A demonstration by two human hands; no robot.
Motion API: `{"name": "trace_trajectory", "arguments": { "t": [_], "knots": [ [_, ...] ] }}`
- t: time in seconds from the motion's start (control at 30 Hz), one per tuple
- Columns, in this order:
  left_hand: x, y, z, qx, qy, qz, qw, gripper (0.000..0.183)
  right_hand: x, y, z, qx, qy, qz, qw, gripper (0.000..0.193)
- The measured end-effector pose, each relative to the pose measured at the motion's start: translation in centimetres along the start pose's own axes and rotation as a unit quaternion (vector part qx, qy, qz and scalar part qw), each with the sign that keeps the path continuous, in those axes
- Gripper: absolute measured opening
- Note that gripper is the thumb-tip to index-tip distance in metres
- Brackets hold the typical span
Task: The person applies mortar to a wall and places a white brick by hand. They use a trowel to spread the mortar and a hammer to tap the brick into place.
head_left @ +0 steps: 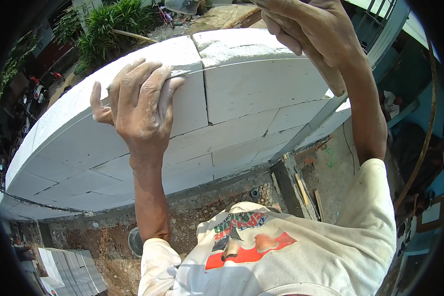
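My left hand (143, 98) lies over the top edge of a white lightweight block (185, 106) in a wall, left of a vertical joint. Its fingers are bent and apart, the little finger sticking out to the left. A thin white string (251, 60) runs along the face just below the top edge, passing behind that hand. Raised above the wall at the upper right, my right hand (320, 34) is closed around a wooden handle (334, 81); its far end is out of view. The neighbouring block (266, 84) has a rough, chipped top edge.
Lower courses of white blocks (182, 148) stand on a grey concrete beam. Stacked blocks (71, 269) lie at the lower left, near a bucket (135, 241). A grey post (315, 123) rises at the wall's right. Plants (108, 29) grow beyond the wall.
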State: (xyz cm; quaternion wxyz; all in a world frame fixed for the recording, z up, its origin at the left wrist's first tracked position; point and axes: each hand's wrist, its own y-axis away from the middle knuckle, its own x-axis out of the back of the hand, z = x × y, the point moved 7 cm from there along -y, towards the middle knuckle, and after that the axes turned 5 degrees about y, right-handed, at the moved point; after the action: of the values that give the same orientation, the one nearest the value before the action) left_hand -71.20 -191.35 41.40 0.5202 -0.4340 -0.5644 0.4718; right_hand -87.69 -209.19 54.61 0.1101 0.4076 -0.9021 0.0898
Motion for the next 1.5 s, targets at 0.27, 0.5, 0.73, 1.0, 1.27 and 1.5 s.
{"name": "trace_trajectory", "arguments": {
  "t": [0.27, 0.5, 0.73, 1.0, 1.27, 1.5],
  "knots": [
    [4.3, 6.7, 1.7, -0.019, 0.26, -0.055, 0.964, 0.023, 2.6, 13.4, 20.8, 0.278, -0.086, 0.243, 0.925, 0.027],
    [-4.5, 34.9, 7.3, 0.593, 0.435, -0.299, 0.608, 0.018, 15.5, 24.3, 35.0, -0.023, -0.061, 0.561, 0.826, 0.038],
    [-7.7, 40.5, 10.1, 0.625, 0.386, -0.419, 0.534, 0.021, 38.1, 20.6, 47.3, -0.117, 0.28, 0.559, 0.771, 0.045],
    [-11.3, 31.8, 13.6, 0.63, 0.392, -0.414, 0.527, 0.02, 50.0, 10.1, 57.9, -0.288, 0.419, 0.497, 0.704, 0.045],
    [-11.5, 26.8, 14.7, 0.587, 0.344, -0.43, 0.593, 0.009, 50.7, 5.5, 61.3, -0.284, 0.514, 0.418, 0.693, 0.038],
    [-14.5, 24.0, 17.8, 0.575, 0.377, -0.433, 0.583, 0.013, 51.0, 6.2, 62.2, -0.273, 0.51, 0.391, 0.716, 0.042]
  ]
}}
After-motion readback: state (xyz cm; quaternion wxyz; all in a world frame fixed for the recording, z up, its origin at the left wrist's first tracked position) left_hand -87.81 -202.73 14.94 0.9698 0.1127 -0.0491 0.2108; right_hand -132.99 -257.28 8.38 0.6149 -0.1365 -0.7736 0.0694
